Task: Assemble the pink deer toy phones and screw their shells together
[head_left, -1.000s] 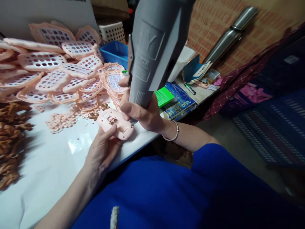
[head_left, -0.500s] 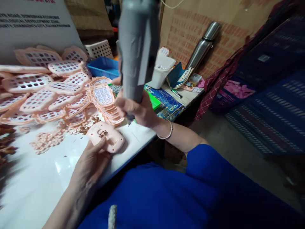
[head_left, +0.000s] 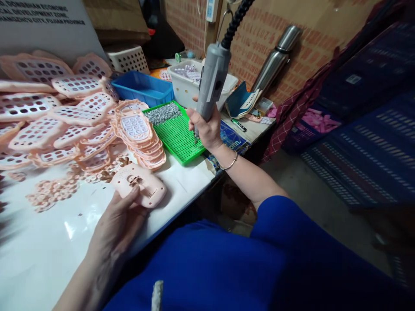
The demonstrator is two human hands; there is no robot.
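Observation:
My left hand rests on the white table, its fingers holding down a pink plastic shell that lies with its inner side up. My right hand grips a grey electric screwdriver with a coiled black cord, held upright with its tip over the green screw tray. A patch of small silver screws lies at the far end of that tray.
A stack of pink keypad shells stands beside the green tray, and many perforated pink frames are piled at the left. A blue bin, a white bin and a steel flask stand behind. Blue crates are at the right.
My right hand has carried the screwdriver away from the pink shell, to the right and back over the green tray. My left hand stays on the shell.

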